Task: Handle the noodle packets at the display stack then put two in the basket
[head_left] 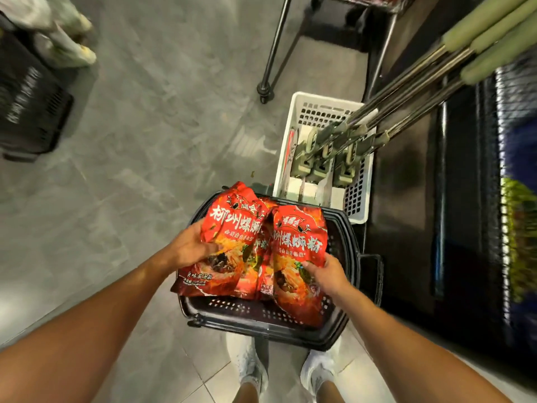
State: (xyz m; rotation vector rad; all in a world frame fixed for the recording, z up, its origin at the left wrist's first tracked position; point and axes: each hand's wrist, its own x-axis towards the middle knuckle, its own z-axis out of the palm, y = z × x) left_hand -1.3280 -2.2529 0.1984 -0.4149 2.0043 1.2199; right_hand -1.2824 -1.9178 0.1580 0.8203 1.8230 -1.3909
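**Noodle packets held over floor basket: slip risk noted**

While both arms reach down over the black basket (261, 324), each hand grips a red noodle packet above it. Left hand (190, 247) holds the left packet (229, 245) at its left edge, thumb on the printed face, the other fingers curled behind and hidden. Right hand (325, 276) pinches the right packet (299, 257) at its lower right edge, thumb and forefinger on the face; the remaining fingers cannot be made out. A third packet (263, 257) shows as a strip between the two; whether either hand supports it cannot be told.

The basket stands on the grey floor (145, 141), just ahead of the person's white shoes (252, 370). A white crate (316, 112) of long-handled tools touches or nearly touches its far rim; a dark cabinet (406, 199) lies to the right.

Findings, as judgement:
- Both grips sit at packet edges on glossy film; a packet could slide free.
- The left packet overhangs the basket's left rim and could land on the floor if released there.
- The middle packet, possibly loose, could drop unguided.
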